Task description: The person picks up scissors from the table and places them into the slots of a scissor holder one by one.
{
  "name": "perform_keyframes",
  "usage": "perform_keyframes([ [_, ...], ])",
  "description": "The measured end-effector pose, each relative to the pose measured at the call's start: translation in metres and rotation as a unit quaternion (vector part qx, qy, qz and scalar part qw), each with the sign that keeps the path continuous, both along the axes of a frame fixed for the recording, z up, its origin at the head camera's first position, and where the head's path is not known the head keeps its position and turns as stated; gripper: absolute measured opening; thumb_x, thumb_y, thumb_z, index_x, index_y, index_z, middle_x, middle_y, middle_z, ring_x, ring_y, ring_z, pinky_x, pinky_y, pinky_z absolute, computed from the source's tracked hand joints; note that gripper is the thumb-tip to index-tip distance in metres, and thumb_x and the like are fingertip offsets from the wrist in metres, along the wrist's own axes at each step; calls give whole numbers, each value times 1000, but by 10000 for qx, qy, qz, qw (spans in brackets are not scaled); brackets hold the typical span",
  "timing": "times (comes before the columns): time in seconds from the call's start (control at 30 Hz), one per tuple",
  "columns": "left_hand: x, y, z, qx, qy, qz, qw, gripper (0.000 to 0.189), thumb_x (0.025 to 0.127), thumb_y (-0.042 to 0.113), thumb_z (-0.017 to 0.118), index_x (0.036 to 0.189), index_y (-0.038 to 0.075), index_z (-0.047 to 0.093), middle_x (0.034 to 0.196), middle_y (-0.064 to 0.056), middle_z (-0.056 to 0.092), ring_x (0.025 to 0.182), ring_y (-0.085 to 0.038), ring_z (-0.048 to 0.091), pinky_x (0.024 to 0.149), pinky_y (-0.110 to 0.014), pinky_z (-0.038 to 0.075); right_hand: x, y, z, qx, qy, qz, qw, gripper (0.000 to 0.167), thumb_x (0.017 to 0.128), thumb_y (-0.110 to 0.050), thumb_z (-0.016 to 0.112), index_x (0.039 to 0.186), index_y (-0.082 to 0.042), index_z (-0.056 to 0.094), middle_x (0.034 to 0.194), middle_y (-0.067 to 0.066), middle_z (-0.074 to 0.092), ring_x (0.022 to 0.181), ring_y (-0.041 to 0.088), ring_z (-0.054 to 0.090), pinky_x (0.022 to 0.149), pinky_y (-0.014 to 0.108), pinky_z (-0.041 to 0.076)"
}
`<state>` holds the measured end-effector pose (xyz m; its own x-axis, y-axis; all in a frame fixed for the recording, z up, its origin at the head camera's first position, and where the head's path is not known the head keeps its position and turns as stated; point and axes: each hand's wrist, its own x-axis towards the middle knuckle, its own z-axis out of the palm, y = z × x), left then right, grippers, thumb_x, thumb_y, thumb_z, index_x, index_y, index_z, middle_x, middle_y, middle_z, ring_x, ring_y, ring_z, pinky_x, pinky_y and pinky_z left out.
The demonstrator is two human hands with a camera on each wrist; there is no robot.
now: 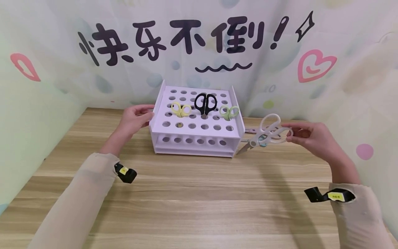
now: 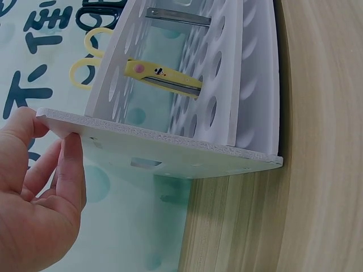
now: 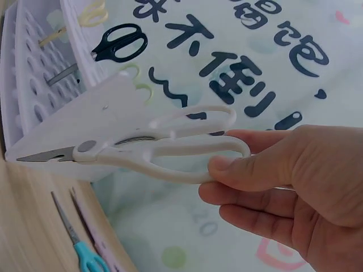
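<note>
My left hand grips the edge of the left side panel of a white rack with rows of round holes. In the left wrist view, one fingertip lies at the panel's edge and another against its outer face. Yellow scissors, black scissors and green scissors stand in the rack's holes, handles up. My right hand pinches white scissors by a handle loop between thumb and fingers. Their blades point left and down, overlapping the rack's right side panel in the right wrist view.
Teal-handled scissors and pale purple scissors lie on the wooden table right of the rack. A printed cloth backdrop with dark lettering hangs close behind the rack.
</note>
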<state>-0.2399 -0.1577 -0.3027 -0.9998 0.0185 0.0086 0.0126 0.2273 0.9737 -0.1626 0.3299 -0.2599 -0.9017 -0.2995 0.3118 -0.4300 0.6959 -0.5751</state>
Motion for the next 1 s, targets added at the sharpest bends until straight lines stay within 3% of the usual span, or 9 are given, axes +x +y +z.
perform_keyframes([
  [0.37,1,0,3,-190,-133,96,9997,40,89,13,56,129,5,53,102,-5,50,85,-10,52,73,-18,52,3,-19,33,239,104,69,9996,35,73,7,71,108,0,66,76,3,63,66,7,59,60,12,50],
  [0.53,2,0,4,-186,-204,94,9996,41,90,14,56,130,6,52,104,-5,49,88,-12,51,74,-19,52,3,-28,49,366,252,385,9983,36,73,9,71,108,2,66,77,2,64,67,5,58,61,11,50],
  [0.73,2,-2,4,-173,-186,68,9997,41,90,14,56,130,5,52,106,-7,49,88,-12,51,73,-17,52,4,-38,68,571,315,425,9970,37,73,9,70,109,-1,66,76,1,63,67,4,58,63,9,48],
  [1.0,1,-1,2,-88,-156,70,9998,40,89,10,56,128,4,53,102,-6,50,85,-9,52,71,-17,52,-3,-48,85,716,609,592,9938,39,74,11,69,111,-1,65,76,0,64,68,3,59,65,8,48],
])
